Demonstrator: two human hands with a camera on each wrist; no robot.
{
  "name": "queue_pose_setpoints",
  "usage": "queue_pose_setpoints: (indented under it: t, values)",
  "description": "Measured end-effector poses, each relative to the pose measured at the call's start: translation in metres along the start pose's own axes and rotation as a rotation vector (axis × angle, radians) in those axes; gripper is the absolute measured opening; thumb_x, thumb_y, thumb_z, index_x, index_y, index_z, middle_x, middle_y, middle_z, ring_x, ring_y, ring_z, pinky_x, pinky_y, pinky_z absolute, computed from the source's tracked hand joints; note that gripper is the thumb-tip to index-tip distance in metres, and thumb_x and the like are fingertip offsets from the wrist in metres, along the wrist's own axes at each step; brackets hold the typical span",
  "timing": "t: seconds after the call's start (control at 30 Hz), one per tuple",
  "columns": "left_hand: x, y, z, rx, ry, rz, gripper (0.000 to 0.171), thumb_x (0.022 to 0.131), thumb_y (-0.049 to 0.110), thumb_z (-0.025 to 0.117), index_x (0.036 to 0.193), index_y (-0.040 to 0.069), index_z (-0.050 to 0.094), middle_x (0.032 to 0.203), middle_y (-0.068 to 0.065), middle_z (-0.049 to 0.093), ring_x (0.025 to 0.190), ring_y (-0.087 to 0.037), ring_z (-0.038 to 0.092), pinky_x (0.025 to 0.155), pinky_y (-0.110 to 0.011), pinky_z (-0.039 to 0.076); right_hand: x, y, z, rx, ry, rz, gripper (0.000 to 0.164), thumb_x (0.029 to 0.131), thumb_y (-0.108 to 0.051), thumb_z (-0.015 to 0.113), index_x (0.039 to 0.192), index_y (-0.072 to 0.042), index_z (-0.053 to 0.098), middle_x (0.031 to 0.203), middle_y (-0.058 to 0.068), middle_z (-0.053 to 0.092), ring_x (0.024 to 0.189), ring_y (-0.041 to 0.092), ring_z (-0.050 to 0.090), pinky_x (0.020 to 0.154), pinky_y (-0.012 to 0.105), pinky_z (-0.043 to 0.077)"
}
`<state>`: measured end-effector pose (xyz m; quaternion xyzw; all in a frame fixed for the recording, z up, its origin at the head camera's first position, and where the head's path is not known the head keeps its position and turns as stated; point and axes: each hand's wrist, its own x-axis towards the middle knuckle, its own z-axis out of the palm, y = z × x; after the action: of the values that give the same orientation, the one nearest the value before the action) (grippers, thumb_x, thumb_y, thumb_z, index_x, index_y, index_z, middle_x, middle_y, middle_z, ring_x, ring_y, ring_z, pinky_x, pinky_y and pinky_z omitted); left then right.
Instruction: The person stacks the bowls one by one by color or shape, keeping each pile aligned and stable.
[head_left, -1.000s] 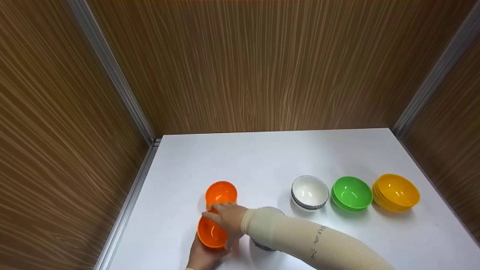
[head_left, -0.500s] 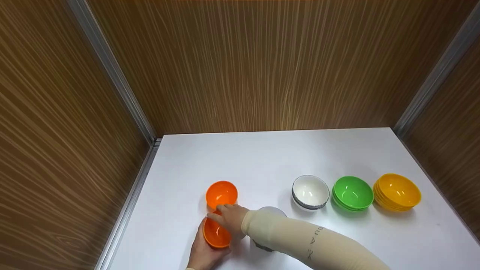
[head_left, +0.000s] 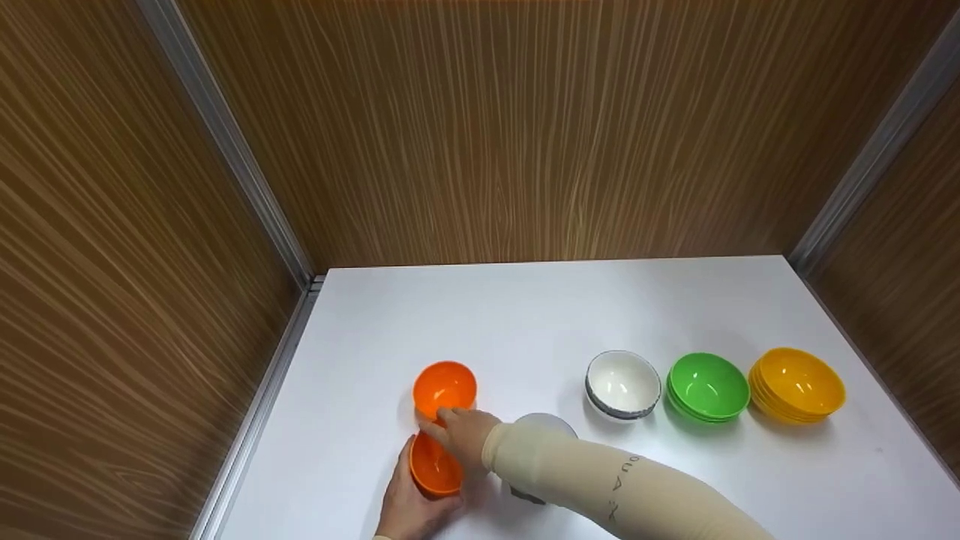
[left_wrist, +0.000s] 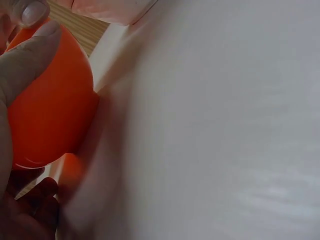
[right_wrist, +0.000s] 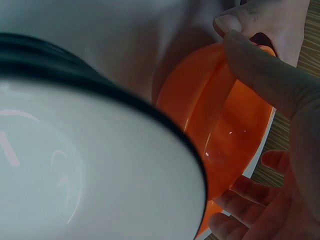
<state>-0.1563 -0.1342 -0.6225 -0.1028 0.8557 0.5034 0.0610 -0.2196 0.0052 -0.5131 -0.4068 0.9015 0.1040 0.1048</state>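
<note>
An orange bowl stands near the front of the white table, a second orange bowl just behind it. My left hand holds the nearer bowl from its left and front side, the thumb against its outer wall in the left wrist view. From the right, my right hand reaches over that bowl. The right wrist view shows the right thumb on one side of the nearer bowl and curled fingers at the opposite rim. Whether more than one bowl is nested there, I cannot tell.
Under my right forearm is a bowl, mostly hidden, white inside with a dark rim in the right wrist view. Farther right, white bowls, green bowls and yellow bowls stand in a row of stacks. Wood-grain panels enclose the table.
The nearer orange bowl has moved slightly right, with my left hand around it. My right hand has moved slightly right too. The stacks stay in place.
</note>
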Motion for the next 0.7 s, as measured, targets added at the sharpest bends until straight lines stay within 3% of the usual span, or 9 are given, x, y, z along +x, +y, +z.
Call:
queue_pose_setpoints:
  t: [0.3,0.5,0.7]
  values:
    - [-0.0010,-0.0031,-0.0001,0.053,0.021,0.063,0.128,0.045,0.063,0.078,0.145,0.018,0.012,0.141,-0.004,0.032,0.123,-0.025,0.037,0.102,-0.052,0.029,-0.0005,-0.0018,-0.0014,0.020,-0.007,0.016,0.084,0.077,-0.015,0.072,0.144,-0.034,0.024,0.132,0.005,0.039,0.104,0.020,0.054,0.079,0.031,0.052]
    - [-0.0032,-0.0026,0.0008,0.048,0.009,0.045,0.128,0.044,0.064,0.078,0.145,0.023,0.011,0.140,0.000,0.033,0.121,-0.022,0.037,0.101,-0.051,0.031,-0.0003,-0.0019,-0.0004,0.076,-0.040,0.033,0.092,0.075,-0.015,0.074,0.144,-0.038,0.018,0.137,0.003,0.036,0.111,0.021,0.051,0.084,0.032,0.049]
    - [-0.0037,0.0006,-0.0004,0.012,-0.009,0.038,0.122,0.045,0.063,0.079,0.143,0.035,0.011,0.136,0.010,0.034,0.119,-0.016,0.038,0.101,-0.048,0.033,-0.0017,0.0009,0.0012,0.052,-0.032,0.019,0.095,0.074,-0.025,0.075,0.145,-0.040,0.012,0.138,0.005,0.034,0.114,0.022,0.049,0.083,0.031,0.050]
